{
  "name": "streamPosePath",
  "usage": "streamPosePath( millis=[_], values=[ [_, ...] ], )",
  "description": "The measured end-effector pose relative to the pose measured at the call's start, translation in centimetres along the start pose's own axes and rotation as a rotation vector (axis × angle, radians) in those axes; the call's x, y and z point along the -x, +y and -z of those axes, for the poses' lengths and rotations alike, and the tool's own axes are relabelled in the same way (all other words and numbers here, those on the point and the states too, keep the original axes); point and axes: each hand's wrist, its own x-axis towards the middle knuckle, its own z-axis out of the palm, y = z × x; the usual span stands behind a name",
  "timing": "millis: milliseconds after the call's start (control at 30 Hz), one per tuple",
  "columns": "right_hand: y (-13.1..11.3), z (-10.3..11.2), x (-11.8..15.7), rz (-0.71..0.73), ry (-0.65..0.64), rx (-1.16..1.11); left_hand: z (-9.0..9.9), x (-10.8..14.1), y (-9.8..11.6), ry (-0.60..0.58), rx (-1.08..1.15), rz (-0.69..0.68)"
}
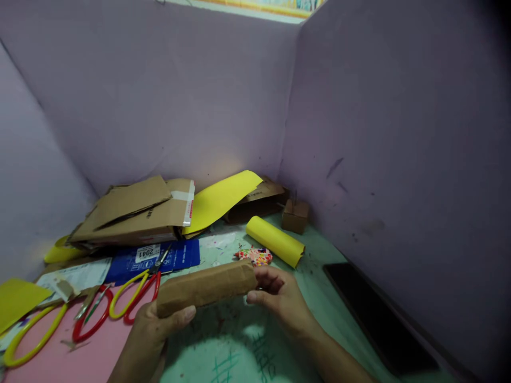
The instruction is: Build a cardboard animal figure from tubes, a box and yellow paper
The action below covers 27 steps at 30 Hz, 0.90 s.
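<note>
A brown cardboard tube [205, 285] is held nearly level above the green tabletop, its right end slightly higher. My left hand [154, 324] grips its left end, with the thumb along the near side. At the other end, my right hand [279, 292] has its fingers curled close to the tube's edge, thumb below; whether they press on it is hard to tell. Just behind the tube lies a small colourful patterned piece [255, 256]. A yellow paper roll [275, 242] rests beyond my right hand.
Yellow-and-red-handled scissors [139, 290] and a larger pair [40, 336] lie at left on pink paper [93, 351]. Flattened cardboard [131, 213], a yellow sheet [221, 199] and a small brown box [295, 215] stand along the back wall. A dark flat slab [375, 314] lies right.
</note>
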Motion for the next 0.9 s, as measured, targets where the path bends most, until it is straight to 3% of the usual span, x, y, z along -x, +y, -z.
streamPosePath(
  millis=[133,267,367,533,900],
  values=[
    [-0.1,0.1,-0.1,-0.001,0.067,0.011,-0.2,0.2,0.0,0.003,-0.016,0.001],
    [-0.2,0.3,0.2,0.001,-0.075,0.079,-0.6,0.5,0.1,-0.021,-0.105,-0.018],
    [-0.1,0.2,0.6,-0.066,-0.116,0.163,-0.8,0.9,0.0,-0.063,-0.259,-0.132],
    [0.3,0.3,0.8,-0.157,0.024,0.042,-0.9,1.2,-0.2,-0.099,-0.362,-0.319],
    [0.0,-0.8,1.3,-0.275,0.111,-0.175,-0.5,0.6,-1.2,-0.069,-0.232,-0.392]
  ],
)
